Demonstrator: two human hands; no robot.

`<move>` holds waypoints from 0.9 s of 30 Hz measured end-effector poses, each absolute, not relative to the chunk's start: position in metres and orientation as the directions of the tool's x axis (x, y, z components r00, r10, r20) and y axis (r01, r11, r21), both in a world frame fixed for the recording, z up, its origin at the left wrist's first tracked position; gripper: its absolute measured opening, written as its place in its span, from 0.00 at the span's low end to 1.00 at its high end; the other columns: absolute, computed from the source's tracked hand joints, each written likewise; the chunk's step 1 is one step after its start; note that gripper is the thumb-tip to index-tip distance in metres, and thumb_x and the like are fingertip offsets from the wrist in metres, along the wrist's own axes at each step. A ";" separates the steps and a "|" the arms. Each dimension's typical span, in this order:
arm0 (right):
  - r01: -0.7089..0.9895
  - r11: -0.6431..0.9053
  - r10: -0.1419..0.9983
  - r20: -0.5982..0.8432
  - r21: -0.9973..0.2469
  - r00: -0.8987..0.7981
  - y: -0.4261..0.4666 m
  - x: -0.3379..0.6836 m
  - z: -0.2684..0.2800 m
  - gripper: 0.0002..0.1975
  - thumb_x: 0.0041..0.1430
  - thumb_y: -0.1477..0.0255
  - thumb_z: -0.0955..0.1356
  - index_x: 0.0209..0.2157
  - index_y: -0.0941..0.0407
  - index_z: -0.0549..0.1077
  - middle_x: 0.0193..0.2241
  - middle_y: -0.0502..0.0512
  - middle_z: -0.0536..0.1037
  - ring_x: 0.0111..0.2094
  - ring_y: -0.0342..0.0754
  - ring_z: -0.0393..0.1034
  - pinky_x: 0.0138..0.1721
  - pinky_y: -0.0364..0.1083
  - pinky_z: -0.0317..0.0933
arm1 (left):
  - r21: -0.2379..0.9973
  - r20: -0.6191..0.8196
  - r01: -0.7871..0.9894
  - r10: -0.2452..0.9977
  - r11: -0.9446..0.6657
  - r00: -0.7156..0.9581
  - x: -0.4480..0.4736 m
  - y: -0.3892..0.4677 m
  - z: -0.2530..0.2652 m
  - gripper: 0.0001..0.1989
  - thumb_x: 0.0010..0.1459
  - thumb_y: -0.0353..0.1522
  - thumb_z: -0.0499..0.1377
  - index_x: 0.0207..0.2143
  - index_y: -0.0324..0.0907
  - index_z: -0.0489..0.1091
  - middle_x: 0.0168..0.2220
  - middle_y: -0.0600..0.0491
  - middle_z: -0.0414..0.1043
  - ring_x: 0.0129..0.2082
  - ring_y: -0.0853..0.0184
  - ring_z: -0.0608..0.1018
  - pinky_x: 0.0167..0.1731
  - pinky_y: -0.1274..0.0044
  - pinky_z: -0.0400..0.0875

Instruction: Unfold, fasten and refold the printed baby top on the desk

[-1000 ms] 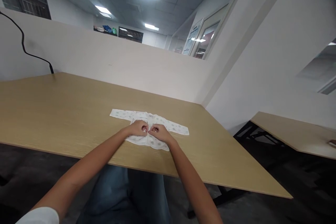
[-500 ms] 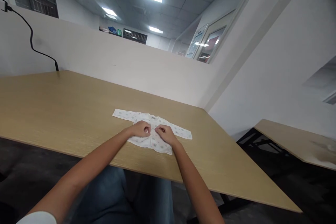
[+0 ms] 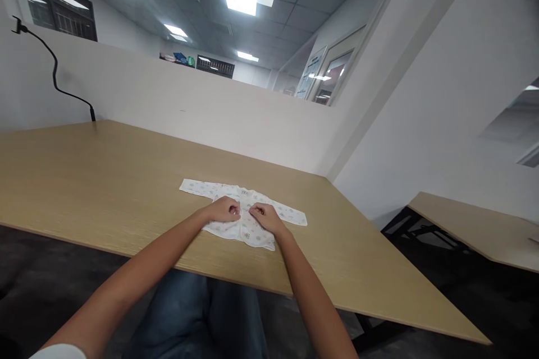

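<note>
A small white baby shirt (image 3: 251, 228) with a pale print lies spread on the wooden table, collar away from me and both long sleeves stretched out sideways. My left hand (image 3: 225, 209) rests on its left front panel beside the middle opening, thumb and fingers pinched together at the cloth. On the other side of that opening, my right hand (image 3: 265, 216) is pinched in the same way on the right front panel. The fingertips of both hands appear closed on the shirt's front edges, with a narrow gap between the hands.
The wooden table (image 3: 126, 179) reaches back to a low white partition (image 3: 202, 106). A black gooseneck holder (image 3: 54, 70) rises at the far left. Another table (image 3: 471, 224) stands to the right, past a gap. My legs are under the front edge.
The camera view has tilted up slightly. Both hands stay at the shirt front in nearly the same pose, and the shirt lies as before.
</note>
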State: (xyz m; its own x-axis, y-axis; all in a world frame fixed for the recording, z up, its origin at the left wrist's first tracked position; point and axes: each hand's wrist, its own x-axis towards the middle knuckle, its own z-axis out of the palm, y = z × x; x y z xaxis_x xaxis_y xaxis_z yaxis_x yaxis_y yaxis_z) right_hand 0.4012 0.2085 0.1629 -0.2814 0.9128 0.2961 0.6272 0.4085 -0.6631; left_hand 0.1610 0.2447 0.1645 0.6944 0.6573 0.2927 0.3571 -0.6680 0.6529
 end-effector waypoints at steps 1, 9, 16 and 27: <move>0.626 0.408 0.913 0.295 -0.665 -0.282 0.209 0.401 0.163 0.16 0.60 0.61 0.65 0.26 0.57 0.72 0.22 0.47 0.67 0.27 0.43 0.58 0.30 0.42 0.51 | 0.654 0.292 0.357 0.658 -0.667 0.694 0.161 0.244 0.165 0.09 0.50 0.35 0.62 0.30 0.39 0.76 0.24 0.56 0.68 0.26 0.71 0.68 0.27 0.80 0.59; 0.627 0.401 0.916 0.283 -0.668 -0.284 0.208 0.402 0.163 0.14 0.60 0.62 0.66 0.30 0.58 0.77 0.24 0.49 0.73 0.28 0.44 0.62 0.31 0.42 0.53 | 0.651 0.278 0.370 0.661 -0.663 0.697 0.161 0.242 0.168 0.09 0.50 0.36 0.62 0.30 0.38 0.76 0.23 0.57 0.68 0.25 0.71 0.68 0.27 0.79 0.58; 0.623 0.396 0.918 0.281 -0.675 -0.280 0.209 0.401 0.163 0.14 0.59 0.63 0.67 0.31 0.58 0.79 0.26 0.50 0.76 0.28 0.45 0.63 0.31 0.42 0.54 | 0.651 0.257 0.387 0.670 -0.653 0.697 0.161 0.246 0.165 0.10 0.52 0.38 0.61 0.30 0.39 0.75 0.23 0.58 0.67 0.25 0.71 0.67 0.27 0.79 0.58; 0.608 0.428 0.904 0.319 -0.669 -0.286 0.206 0.399 0.165 0.14 0.60 0.64 0.66 0.30 0.58 0.78 0.25 0.50 0.75 0.28 0.44 0.62 0.31 0.42 0.53 | 0.645 0.277 0.382 0.669 -0.661 0.690 0.161 0.245 0.167 0.18 0.58 0.44 0.59 0.26 0.39 0.72 0.23 0.57 0.65 0.26 0.71 0.65 0.27 0.79 0.55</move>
